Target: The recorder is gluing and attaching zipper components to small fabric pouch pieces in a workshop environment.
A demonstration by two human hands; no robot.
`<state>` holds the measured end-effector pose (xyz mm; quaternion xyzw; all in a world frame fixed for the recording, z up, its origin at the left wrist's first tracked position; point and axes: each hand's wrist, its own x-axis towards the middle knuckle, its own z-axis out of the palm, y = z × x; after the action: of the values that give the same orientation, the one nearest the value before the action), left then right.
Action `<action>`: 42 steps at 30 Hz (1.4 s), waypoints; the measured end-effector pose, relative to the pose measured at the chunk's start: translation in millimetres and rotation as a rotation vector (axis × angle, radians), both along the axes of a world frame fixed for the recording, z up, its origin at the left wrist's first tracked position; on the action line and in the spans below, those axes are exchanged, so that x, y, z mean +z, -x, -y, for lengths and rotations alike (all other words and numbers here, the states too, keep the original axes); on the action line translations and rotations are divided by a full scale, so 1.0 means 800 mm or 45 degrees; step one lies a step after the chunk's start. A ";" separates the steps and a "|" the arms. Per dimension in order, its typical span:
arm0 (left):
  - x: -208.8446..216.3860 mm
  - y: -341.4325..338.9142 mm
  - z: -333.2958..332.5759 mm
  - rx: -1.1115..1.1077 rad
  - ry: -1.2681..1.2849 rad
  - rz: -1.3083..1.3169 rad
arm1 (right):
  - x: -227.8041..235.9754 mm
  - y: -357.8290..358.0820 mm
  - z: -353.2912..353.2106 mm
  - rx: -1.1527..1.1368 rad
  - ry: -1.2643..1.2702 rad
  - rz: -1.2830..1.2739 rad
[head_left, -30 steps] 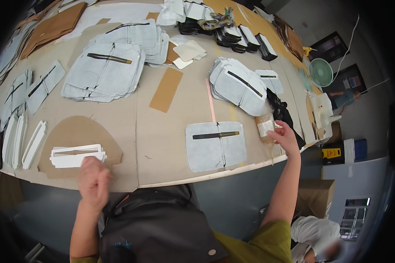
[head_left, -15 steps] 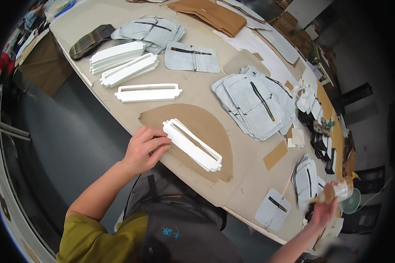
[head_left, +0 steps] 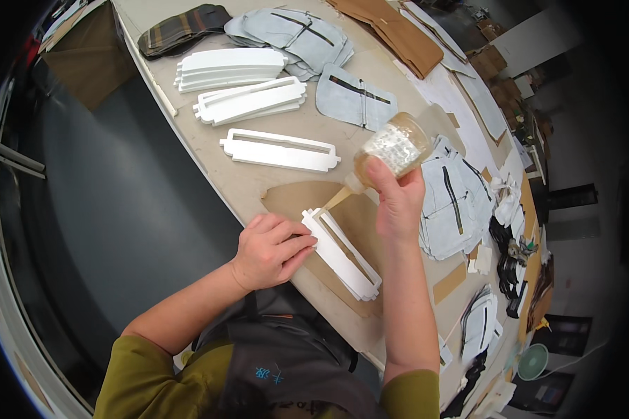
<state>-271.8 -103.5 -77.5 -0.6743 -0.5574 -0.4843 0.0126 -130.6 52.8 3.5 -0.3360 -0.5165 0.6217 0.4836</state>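
Observation:
In my right hand (head_left: 400, 199) is a clear squeeze glue bottle (head_left: 398, 143), its contents yellowish. It is tilted down, with its pointed tip at the upper end of a white slotted frame (head_left: 342, 258). This frame seems to be a small stack of slightly fanned pieces with a long narrow opening. My left hand (head_left: 274, 250) is closed at the frame's upper left edge, fingertips against it. Under the frame lies a brown rounded board (head_left: 290, 197) at the table's near edge. A single white slotted frame (head_left: 281, 150) lies just beyond.
Stacked white frames (head_left: 251, 99) stand farther back, near dark plaid pieces (head_left: 182, 31). Grey fabric panels with dark strips (head_left: 454, 202) are piled on the right; more grey panels (head_left: 293, 35) lie at the back. Folded brown sheets (head_left: 391, 35) rest at the far edge.
My right hand has brought the glue bottle from the far right over to the frame and tipped it down. My left hand stays at the frame's edge. The whole view has shifted.

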 end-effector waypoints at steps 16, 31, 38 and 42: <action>0.001 0.002 0.001 -0.018 0.073 -0.031 | -0.002 0.025 0.000 0.089 -0.074 0.203; 0.002 0.003 0.004 -0.032 0.118 -0.054 | -0.005 0.004 -0.004 0.086 -0.073 0.317; 0.004 0.003 0.002 -0.020 0.129 -0.047 | -0.002 -0.014 -0.004 0.115 -0.028 0.402; 0.004 0.002 0.001 -0.014 0.128 -0.077 | -0.003 -0.028 0.000 0.106 0.014 0.391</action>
<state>-273.5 -104.1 -74.2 -0.6914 -0.5767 -0.4351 -0.0070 -107.9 53.2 1.3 -0.4081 -0.5945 0.5853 0.3707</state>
